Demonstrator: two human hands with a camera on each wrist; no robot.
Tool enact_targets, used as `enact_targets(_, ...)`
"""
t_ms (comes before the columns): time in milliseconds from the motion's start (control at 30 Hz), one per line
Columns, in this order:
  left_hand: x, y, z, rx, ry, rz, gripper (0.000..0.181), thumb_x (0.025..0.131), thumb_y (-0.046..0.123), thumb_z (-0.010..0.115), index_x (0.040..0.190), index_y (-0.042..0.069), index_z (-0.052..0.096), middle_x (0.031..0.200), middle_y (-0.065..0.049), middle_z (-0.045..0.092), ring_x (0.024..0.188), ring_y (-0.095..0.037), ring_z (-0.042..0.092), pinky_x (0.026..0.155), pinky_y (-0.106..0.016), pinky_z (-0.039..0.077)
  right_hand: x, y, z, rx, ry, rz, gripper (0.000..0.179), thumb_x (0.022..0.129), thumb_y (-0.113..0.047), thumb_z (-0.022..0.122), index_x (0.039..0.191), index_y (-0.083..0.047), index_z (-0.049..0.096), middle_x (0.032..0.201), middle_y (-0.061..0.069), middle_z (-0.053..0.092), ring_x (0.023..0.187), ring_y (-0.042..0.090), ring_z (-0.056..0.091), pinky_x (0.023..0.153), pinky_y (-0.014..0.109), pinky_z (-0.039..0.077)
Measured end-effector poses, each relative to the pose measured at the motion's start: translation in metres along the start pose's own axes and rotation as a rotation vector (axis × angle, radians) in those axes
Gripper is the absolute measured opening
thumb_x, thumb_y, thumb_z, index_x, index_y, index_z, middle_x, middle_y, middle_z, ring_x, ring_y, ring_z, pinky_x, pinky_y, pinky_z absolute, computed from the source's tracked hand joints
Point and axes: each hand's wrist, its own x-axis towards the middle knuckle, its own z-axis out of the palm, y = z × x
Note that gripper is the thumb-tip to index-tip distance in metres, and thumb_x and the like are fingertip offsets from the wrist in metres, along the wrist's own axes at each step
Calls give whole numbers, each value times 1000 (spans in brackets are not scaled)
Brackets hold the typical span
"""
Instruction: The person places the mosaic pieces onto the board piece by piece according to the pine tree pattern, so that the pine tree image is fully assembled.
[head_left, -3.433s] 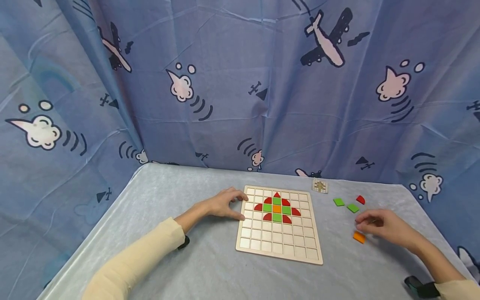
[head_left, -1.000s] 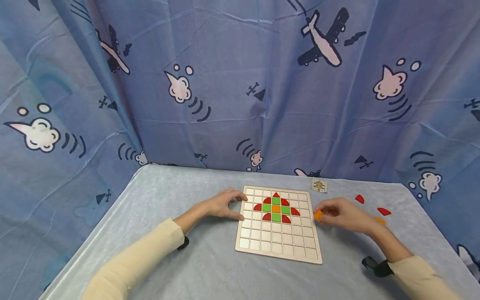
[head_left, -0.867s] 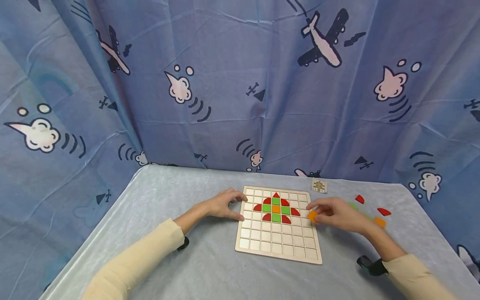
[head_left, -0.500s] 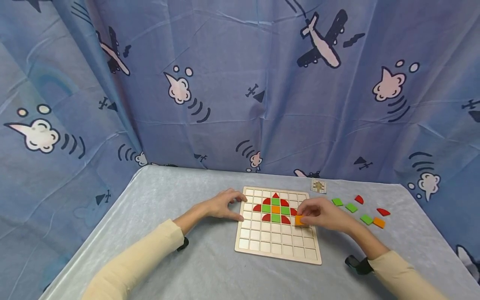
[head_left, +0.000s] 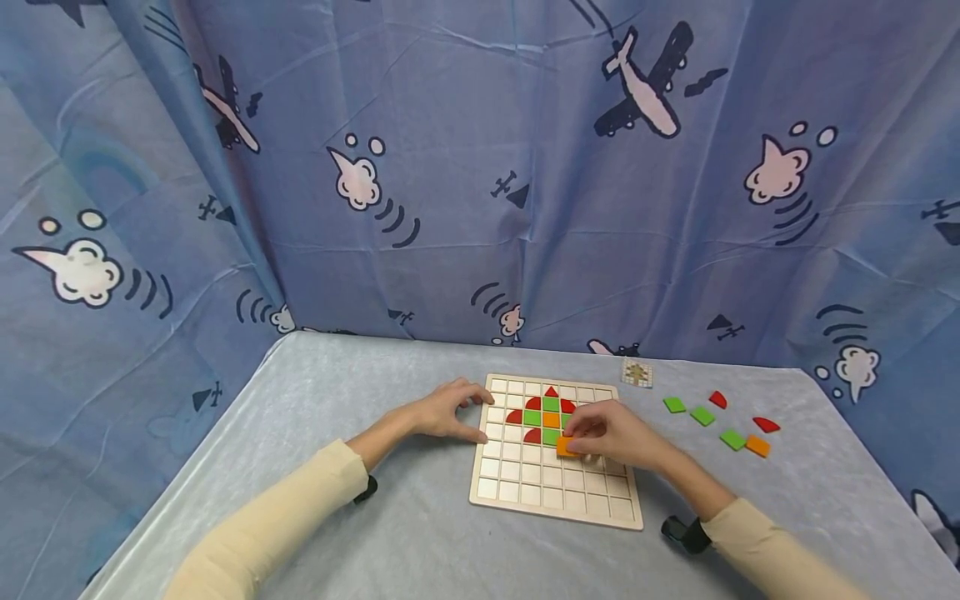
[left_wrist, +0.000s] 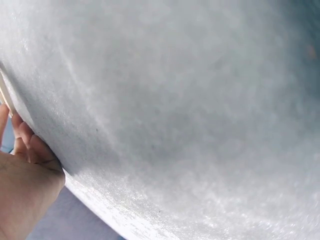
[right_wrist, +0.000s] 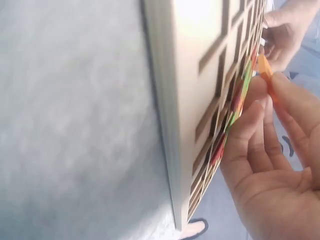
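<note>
A pale wooden grid board [head_left: 525,492] lies on the table, with a pattern of red, green and orange tiles in its upper cells. My right hand [head_left: 611,433] pinches an orange square tile [head_left: 566,447] between thumb and fingers, close over the cells just below the pattern. In the right wrist view the tile [right_wrist: 266,72] is tilted on edge beside the board's face. The hand hides part of the pattern's right side. My left hand [head_left: 442,411] rests with relaxed, spread fingers at the board's left edge; its thumb and fingertips touch the rim.
Right of the board lie several loose tiles: green squares [head_left: 702,416], red quarter-rounds [head_left: 717,399] and another orange square [head_left: 758,447]. A small pattern card [head_left: 637,372] lies behind the board's right corner. A blue printed curtain [head_left: 450,167] hangs behind the table [head_left: 360,358].
My right hand went to the loose tiles, took an orange tile, and moved left with it over the board to below the pattern. The left hand stayed at the board's edge.
</note>
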Motion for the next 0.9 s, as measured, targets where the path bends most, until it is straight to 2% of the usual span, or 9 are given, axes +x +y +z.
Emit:
enact_targets(167, 0, 0, 0, 3, 3, 4, 59, 81, 41, 81, 131, 24, 56, 130, -4, 53, 117, -22, 54, 104, -40, 45, 4, -1, 9, -13, 25, 11, 10, 86, -16, 76, 94, -10, 72, 85, 3, 71, 70, 7, 61, 66, 21, 53)
enact_targets(400, -1, 0, 0, 9, 6, 1, 58, 81, 41, 81, 131, 25, 56, 130, -3, 53, 116, -21, 54, 104, -39, 45, 6, -6, 20, 14, 21, 42, 10, 86, -14, 77, 93, -9, 71, 80, 6, 69, 62, 9, 59, 52, 25, 53)
enact_targets(633, 0, 0, 0, 13, 1, -5, 59, 81, 42, 80, 132, 25, 55, 130, -4, 53, 117, -21, 54, 105, -39, 45, 5, -9, 24, -40, 52, 37, 11, 83, -14, 79, 91, -8, 72, 80, 3, 67, 68, 7, 56, 60, 19, 50)
enact_targets(900, 0, 0, 1, 14, 9, -1, 59, 80, 42, 81, 131, 25, 56, 130, -4, 54, 116, -22, 55, 104, -40, 45, 5, -13, 27, -81, 76, 61, 10, 83, -12, 79, 88, -10, 71, 79, 1, 65, 68, 6, 55, 61, 18, 49)
